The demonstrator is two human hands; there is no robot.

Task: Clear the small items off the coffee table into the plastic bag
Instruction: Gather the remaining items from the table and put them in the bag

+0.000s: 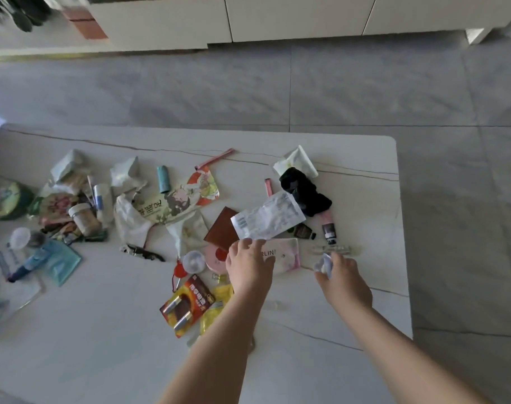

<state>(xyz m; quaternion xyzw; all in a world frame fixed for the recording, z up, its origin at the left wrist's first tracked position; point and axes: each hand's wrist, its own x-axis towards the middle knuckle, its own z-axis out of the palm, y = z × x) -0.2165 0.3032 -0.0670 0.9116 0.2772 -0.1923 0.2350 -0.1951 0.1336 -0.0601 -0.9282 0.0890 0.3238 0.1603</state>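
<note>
— Look at that coffee table [350, 287]. It's the biggest thing here and most of it is buried under clutter. Where's the plastic bag?

— Hard to say. There's clear plastic at the left edge [3, 287], which may be it, but I can't tell. If that is the bag, it sits well apart from both hands, so anything carried over could drop on the way.

— The white sachet [267, 218] is the largest loose piece near the hands. It overlaps the brown card [222, 228] and the black scrunchie [303, 192].

— Right, so pulling it could drag those along, or flick the small dark bottle [302, 231] toward the near edge.

— What's the left hand [248, 266] doing?

— Fingers curled down onto the pink packet [283, 255], tips just by the sachet's lower edge. Whether it grips or only presses, I can't tell. A flat, slick packet may slide instead of lifting.

— And the right hand [343, 279]?

— It pinches a small crumpled pale wad [324, 263], just beside the clear hair clip [331, 248]. With that hand already full, reaching for the clip too could mean dropping the wad.

— The battery pack [187, 303] lies under the left forearm.

— Yes, a careless sweep of the arm could knock it off.
</note>
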